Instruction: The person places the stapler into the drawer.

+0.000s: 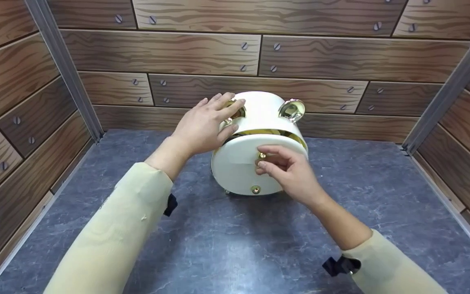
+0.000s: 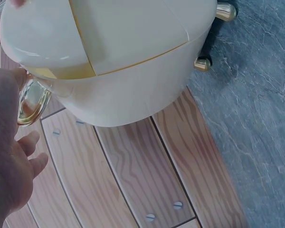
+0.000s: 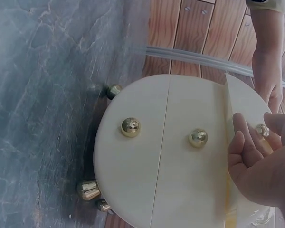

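A white rounded box (image 1: 263, 106) with gold ears and small gold feet stands at the middle of the table. Its front has sections with gold knobs; the top front panel (image 3: 244, 99) sits forward of the body, with a gap showing gold inside. My right hand (image 1: 290, 171) has thumb and forefinger either side of the upper gold knob (image 3: 262, 129), pinching it. My left hand (image 1: 206, 122) lies with spread fingers over the box's left gold ear (image 2: 33, 102), its thumb at the box's upper left edge.
Wood-patterned walls (image 1: 202, 55) enclose the grey marbled tabletop (image 1: 227, 245) at the back and both sides. The right gold ear (image 1: 293, 110) stands free of the hands. A lower knob (image 1: 255, 190) and a middle knob (image 3: 198, 137) protrude from the front.
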A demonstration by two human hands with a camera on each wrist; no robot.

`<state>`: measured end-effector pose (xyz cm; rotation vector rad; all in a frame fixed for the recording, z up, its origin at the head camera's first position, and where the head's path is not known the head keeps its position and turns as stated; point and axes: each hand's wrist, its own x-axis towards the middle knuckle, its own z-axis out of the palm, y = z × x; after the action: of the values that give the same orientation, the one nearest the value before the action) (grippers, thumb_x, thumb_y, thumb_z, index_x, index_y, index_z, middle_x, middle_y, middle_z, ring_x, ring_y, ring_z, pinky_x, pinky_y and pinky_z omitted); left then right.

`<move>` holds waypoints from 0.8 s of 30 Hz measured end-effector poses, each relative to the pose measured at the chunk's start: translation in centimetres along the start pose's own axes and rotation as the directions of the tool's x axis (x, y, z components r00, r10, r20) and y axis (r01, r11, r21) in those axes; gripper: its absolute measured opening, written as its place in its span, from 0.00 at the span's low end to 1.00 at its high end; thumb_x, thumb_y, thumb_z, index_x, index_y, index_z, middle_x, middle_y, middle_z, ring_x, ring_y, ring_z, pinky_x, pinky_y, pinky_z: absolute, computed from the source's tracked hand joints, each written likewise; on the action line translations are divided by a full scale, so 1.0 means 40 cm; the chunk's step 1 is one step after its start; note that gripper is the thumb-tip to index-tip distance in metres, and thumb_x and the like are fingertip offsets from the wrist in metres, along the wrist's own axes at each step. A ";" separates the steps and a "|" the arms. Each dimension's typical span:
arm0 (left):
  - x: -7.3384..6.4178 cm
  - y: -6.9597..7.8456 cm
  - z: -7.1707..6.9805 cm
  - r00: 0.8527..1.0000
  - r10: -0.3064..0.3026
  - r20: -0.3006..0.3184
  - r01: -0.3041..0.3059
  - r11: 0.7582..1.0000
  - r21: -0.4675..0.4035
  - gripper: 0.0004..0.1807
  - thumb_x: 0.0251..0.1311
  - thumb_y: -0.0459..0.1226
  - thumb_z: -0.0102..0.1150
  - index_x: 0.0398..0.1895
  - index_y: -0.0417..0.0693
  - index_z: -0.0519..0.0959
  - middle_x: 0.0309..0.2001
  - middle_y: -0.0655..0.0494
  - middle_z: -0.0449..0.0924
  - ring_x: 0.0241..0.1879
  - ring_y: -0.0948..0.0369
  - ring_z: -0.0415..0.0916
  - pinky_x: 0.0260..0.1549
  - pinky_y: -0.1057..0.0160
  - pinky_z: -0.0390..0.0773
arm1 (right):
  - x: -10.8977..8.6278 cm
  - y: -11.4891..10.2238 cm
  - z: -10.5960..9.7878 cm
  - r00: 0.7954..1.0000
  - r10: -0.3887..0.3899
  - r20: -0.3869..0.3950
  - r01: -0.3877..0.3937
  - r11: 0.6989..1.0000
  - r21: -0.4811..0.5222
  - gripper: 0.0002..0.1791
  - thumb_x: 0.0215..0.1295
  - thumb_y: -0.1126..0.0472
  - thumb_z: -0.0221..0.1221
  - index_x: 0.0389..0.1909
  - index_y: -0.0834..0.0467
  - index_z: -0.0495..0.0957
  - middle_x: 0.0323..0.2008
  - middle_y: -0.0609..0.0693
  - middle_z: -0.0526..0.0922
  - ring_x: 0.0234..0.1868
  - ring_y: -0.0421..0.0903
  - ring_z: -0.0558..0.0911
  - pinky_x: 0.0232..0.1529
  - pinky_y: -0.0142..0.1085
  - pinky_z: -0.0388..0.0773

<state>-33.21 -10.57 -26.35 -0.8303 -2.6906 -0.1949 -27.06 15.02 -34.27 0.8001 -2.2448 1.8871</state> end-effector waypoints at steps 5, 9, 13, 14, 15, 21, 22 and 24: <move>-0.002 -0.002 0.000 1.000 -0.005 -0.001 0.005 1.000 -0.004 0.34 0.82 0.55 0.48 0.86 0.65 0.58 0.85 0.53 0.53 0.83 0.50 0.52 0.82 0.47 0.50 | 0.020 0.011 0.003 1.000 0.010 -0.018 -0.010 1.000 0.014 0.19 0.74 0.72 0.63 0.63 0.70 0.79 0.46 0.70 0.87 0.41 0.59 0.91 0.47 0.45 0.89; -0.003 -0.004 0.001 1.000 -0.003 -0.003 0.003 1.000 -0.006 0.34 0.82 0.55 0.48 0.86 0.65 0.58 0.84 0.53 0.54 0.83 0.49 0.52 0.81 0.47 0.51 | 0.033 0.022 0.005 0.999 0.018 -0.045 -0.018 1.000 0.003 0.19 0.74 0.72 0.63 0.63 0.68 0.80 0.45 0.67 0.88 0.40 0.59 0.91 0.44 0.42 0.89; -0.002 -0.003 0.000 1.000 0.001 0.001 -0.001 1.000 -0.004 0.34 0.82 0.55 0.48 0.86 0.65 0.58 0.84 0.53 0.54 0.83 0.49 0.52 0.81 0.47 0.51 | 0.042 0.027 0.003 0.998 0.025 -0.066 -0.025 1.000 -0.008 0.18 0.74 0.72 0.63 0.62 0.67 0.81 0.44 0.65 0.89 0.39 0.53 0.91 0.44 0.40 0.88; -0.002 -0.003 0.001 1.000 0.001 0.001 -0.001 1.000 -0.002 0.34 0.82 0.55 0.48 0.86 0.65 0.58 0.85 0.53 0.54 0.82 0.49 0.52 0.81 0.47 0.51 | 0.044 0.028 0.002 0.997 0.025 -0.066 -0.025 1.000 -0.010 0.18 0.74 0.72 0.63 0.62 0.67 0.81 0.44 0.65 0.89 0.39 0.52 0.91 0.43 0.39 0.88; -0.002 -0.003 0.000 1.000 0.001 0.001 -0.001 1.000 0.001 0.34 0.82 0.55 0.48 0.86 0.65 0.58 0.85 0.53 0.54 0.82 0.49 0.52 0.81 0.47 0.51 | 0.045 0.029 0.001 0.998 0.025 -0.065 -0.025 1.000 -0.013 0.18 0.74 0.72 0.63 0.62 0.67 0.81 0.44 0.64 0.89 0.39 0.53 0.91 0.43 0.39 0.88; 0.007 -0.003 0.003 1.000 0.020 -0.004 -0.020 1.000 0.002 0.34 0.82 0.54 0.48 0.86 0.65 0.58 0.84 0.53 0.54 0.82 0.49 0.52 0.81 0.46 0.52 | 0.036 0.028 -0.015 0.999 0.021 -0.043 -0.022 0.999 -0.033 0.20 0.74 0.70 0.63 0.65 0.65 0.80 0.47 0.65 0.89 0.41 0.57 0.91 0.43 0.39 0.88; 0.009 -0.003 0.003 1.000 0.022 -0.004 -0.022 1.000 0.002 0.34 0.82 0.54 0.48 0.86 0.65 0.58 0.84 0.53 0.54 0.82 0.48 0.52 0.81 0.46 0.52 | 0.031 0.028 -0.019 0.999 0.020 -0.042 -0.021 0.999 -0.036 0.21 0.74 0.70 0.64 0.66 0.64 0.80 0.47 0.65 0.88 0.41 0.58 0.91 0.43 0.40 0.88; 0.010 -0.005 0.003 1.000 0.024 -0.003 -0.024 1.000 0.000 0.34 0.82 0.54 0.48 0.86 0.65 0.58 0.85 0.53 0.53 0.82 0.48 0.52 0.81 0.45 0.52 | 0.022 0.026 -0.026 0.999 0.013 -0.045 -0.015 0.999 -0.043 0.22 0.74 0.70 0.64 0.66 0.63 0.80 0.48 0.65 0.88 0.41 0.62 0.91 0.45 0.44 0.89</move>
<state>-33.67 -10.49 -26.35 -0.8611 -2.6767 -0.1897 -28.55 15.82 -34.61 0.7300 -2.2619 1.8371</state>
